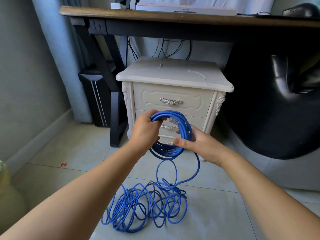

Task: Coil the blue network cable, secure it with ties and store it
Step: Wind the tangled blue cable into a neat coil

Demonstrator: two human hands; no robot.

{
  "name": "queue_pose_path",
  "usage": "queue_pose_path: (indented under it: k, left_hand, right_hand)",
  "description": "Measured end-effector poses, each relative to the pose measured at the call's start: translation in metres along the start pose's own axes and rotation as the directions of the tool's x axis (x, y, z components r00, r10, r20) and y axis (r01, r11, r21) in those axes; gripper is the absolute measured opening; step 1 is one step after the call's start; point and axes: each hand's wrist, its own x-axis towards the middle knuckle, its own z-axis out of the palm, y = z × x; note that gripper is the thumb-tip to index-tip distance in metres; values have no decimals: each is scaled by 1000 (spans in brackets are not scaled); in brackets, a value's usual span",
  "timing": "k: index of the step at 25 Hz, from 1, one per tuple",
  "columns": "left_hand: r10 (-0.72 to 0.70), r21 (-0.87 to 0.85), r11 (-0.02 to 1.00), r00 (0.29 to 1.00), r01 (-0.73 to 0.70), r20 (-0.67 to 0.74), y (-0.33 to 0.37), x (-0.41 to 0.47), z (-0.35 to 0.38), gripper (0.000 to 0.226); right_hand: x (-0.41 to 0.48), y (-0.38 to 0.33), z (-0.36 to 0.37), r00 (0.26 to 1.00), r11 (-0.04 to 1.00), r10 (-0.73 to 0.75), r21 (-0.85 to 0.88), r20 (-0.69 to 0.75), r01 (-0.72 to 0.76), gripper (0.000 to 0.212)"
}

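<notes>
The person held both arms out in front of a cream nightstand (173, 76). The left hand (145, 130) gripped the upper left part of a coil of the blue network cable (186, 129), with the fingers curled round the bundled turns. The right hand (199, 144) held the lower right part of the same coil, with the thumb on the near side and the fingers behind it, so the turns were pinched between them. The coil stood almost upright in the air, in front of the nightstand drawers. A clear plug (173, 121) at one cable end lay against the top of the coil, just beside the left fingers. From the bottom of the coil the cable hung down to the tiled floor (259, 213), where the rest lay in a loose tangled heap (143, 203) between the forearms. A thin pale strip (197, 73) lay on the nightstand top; what it was could not be told. Behind stood a wooden desk (173, 17), and to the right a black chair (277, 104).
</notes>
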Motion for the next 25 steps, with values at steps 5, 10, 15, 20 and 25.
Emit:
queue_pose_path:
  k: [5,10,15,20,25]
  left_hand:
    - [-219,-284,942,970,181,-107,-7,9,5,19]
    - [-304,-384,888,949,251,-82,-8,18,5,16]
    - [-300,-360,892,954,274,-16,-15,21,4,11]
    - [-317,-473,797,926,377,204,-17,0,23,9]
    - [-302,-587,700,914,406,272,-14,-7,27,16]
  right_hand:
    - [8,2,11,998,998,54,25,42,-55,68]
    - [24,9,16,990,985,86,156,-111,-68,50]
    - [38,7,9,952,935,190,340,-240,-101,54]
    - [45,8,10,872,846,323,525,-369,-91,31]
    - [41,-1,11,831,900,302,428,-468,-87,21]
